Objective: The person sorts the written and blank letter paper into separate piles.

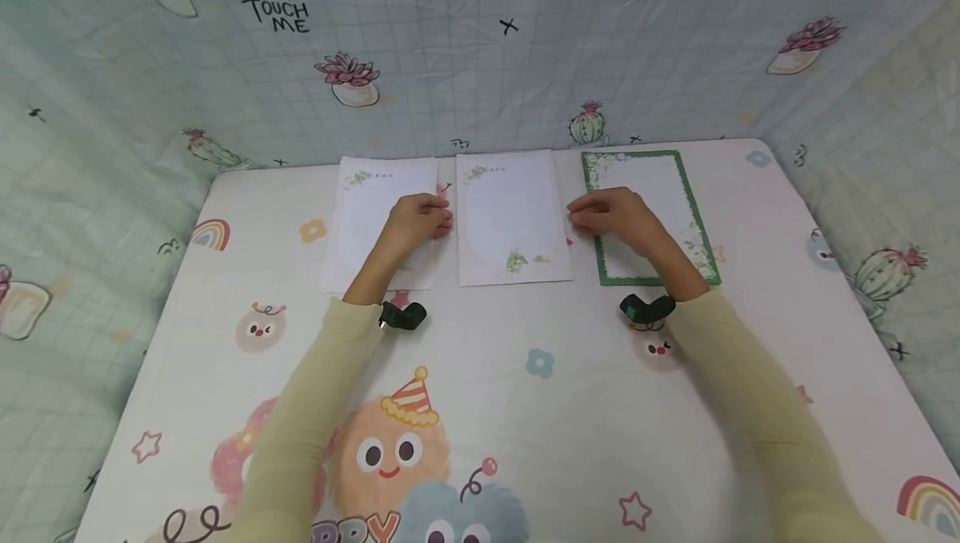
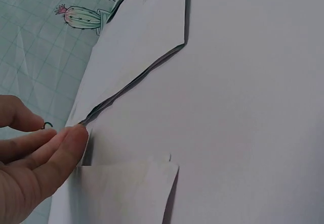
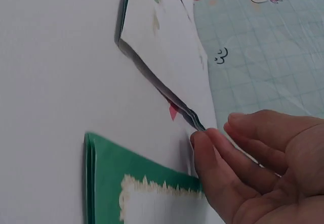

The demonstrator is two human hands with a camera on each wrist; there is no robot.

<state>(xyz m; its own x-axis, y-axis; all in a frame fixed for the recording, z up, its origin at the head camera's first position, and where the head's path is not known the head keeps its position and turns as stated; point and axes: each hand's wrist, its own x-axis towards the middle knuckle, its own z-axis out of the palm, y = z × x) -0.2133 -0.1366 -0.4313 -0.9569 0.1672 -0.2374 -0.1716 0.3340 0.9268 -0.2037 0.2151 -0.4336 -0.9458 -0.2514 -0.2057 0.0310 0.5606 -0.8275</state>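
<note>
Three portrait stacks of paper lie side by side on the table. The middle white stack (image 1: 512, 218) has small green plant prints and, in the wrist views, a layered edge. At its left edge my left hand (image 1: 420, 222) rests with its fingertips touching the side. My right hand (image 1: 618, 218) touches the right edge the same way, fingers relaxed, no paper pinched. Under my left hand and wrist lies a similar white stack (image 1: 360, 226). My right hand and wrist partly cover a stack with a green border (image 1: 645, 176), whose green edge (image 3: 147, 166) shows in the right wrist view.
A white cloth with cartoon prints (image 1: 570, 426) covers the table. Behind it hangs a pale green curtain (image 1: 450, 51) printed with cacti, which also closes off both sides. Dark wrist cameras (image 1: 405, 315) sit at both cuffs.
</note>
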